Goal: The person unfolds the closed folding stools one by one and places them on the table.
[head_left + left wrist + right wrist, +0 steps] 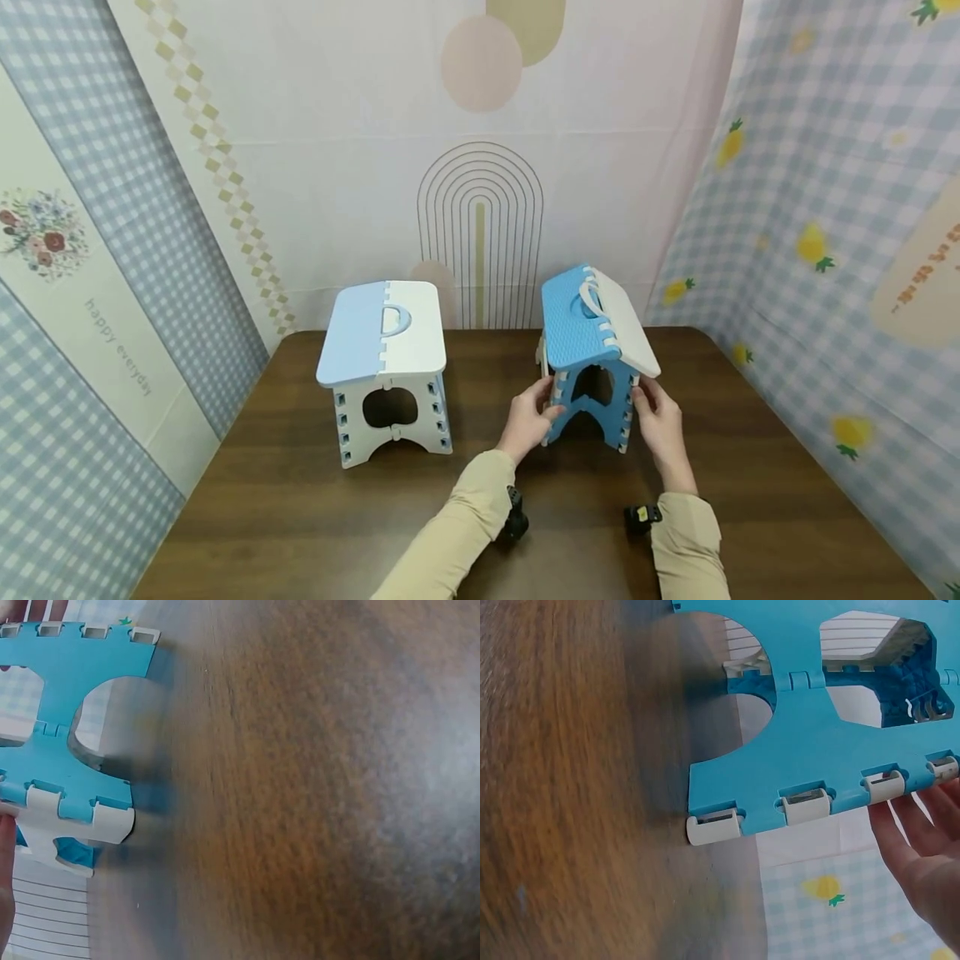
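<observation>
A folding step stool (pixel 581 333) with a bright blue half and a white half stands at the right, its seat peaked along the middle hinge and its front panel (pixel 795 735) bent slightly at its hinges. My left hand (pixel 531 419) grips the stool's left front leg edge, with the thumb in front. On the other side my right hand (pixel 660 421) holds the right leg edge just below the white seat half; its fingers (pixel 900 844) lie along the white side in the right wrist view. The white carrying handle (pixel 592 298) sticks up from the peak.
A second folding stool (pixel 390 408), pale blue and white, stands fully unfolded with a flat seat on the left. Both are on a dark wooden table (pixel 300 533). A patterned cloth (pixel 337 192) hangs behind, with checked cloths (pixel 810 333) at the sides.
</observation>
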The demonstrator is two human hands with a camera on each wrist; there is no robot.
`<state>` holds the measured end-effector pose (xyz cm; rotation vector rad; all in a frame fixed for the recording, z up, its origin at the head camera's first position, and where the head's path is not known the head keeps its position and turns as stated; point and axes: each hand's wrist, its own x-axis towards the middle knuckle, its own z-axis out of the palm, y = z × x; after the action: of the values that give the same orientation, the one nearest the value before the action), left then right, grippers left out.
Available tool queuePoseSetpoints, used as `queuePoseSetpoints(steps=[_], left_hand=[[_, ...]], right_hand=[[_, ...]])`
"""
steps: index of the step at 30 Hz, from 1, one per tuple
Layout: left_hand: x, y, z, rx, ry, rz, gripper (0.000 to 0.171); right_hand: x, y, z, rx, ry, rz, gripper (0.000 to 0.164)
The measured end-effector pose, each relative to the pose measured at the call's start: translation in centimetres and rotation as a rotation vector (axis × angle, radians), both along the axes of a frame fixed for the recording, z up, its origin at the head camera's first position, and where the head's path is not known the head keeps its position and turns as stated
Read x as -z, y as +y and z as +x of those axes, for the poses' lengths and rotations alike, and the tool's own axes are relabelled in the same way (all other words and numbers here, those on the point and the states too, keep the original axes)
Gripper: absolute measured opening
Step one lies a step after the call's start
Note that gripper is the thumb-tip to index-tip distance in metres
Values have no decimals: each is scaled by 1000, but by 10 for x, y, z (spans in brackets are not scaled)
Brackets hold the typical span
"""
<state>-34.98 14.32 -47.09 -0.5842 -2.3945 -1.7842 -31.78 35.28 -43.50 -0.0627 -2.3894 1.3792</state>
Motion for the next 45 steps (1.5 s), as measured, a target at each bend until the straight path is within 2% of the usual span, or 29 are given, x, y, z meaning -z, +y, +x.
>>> queuePoseSetpoints(steps=[5, 8, 10, 11, 13, 15, 18, 21, 23, 25, 27, 30, 39, 45], left_hand=[[-11, -11, -5, 76, -41, -25, 53], [-24, -23, -10, 114, -105, 7, 53], [-37, -29, -13, 72, -161, 88, 52], [-44, -31, -15, 35, -176, 144, 50], [-63, -32, -16, -57, -161, 240, 44], [-84, -29, -17, -146, -107, 261, 36], [-116, -18, -19, -208, 18, 166, 35], [-141, -2, -20, -179, 132, 27, 40], [-150, 10, -20, -133, 187, -86, 43], [-152, 21, -19, -81, 221, -218, 45], [-148, 29, -17, -47, 248, -348, 47], [-141, 36, -14, -31, 270, -455, 48], [-131, 40, -10, -149, 324, -558, 47], [-129, 40, -10, -159, 332, -603, 48]], right_hand=[[-12, 7, -1, -125, -75, -11, 56], [-25, 10, 0, -105, -109, -103, 58], [-37, 10, 1, -26, -101, -209, 57], [-44, 11, 1, 28, -87, -233, 56], [-61, 10, 1, 111, -57, -231, 54], [-80, 6, -2, 143, -31, -115, 53], [-106, -8, -12, 87, 12, 134, 53], [-124, -26, -25, -32, 14, 314, 55], [-129, -34, -32, -97, -25, 387, 58], [-128, -38, -36, -146, -92, 408, 60], [-125, -38, -36, -164, -155, 409, 62], [-120, -35, -34, -169, -210, 380, 66], [-115, -35, -32, -140, -213, 368, 69], [-113, -35, -31, -125, -214, 396, 67]])
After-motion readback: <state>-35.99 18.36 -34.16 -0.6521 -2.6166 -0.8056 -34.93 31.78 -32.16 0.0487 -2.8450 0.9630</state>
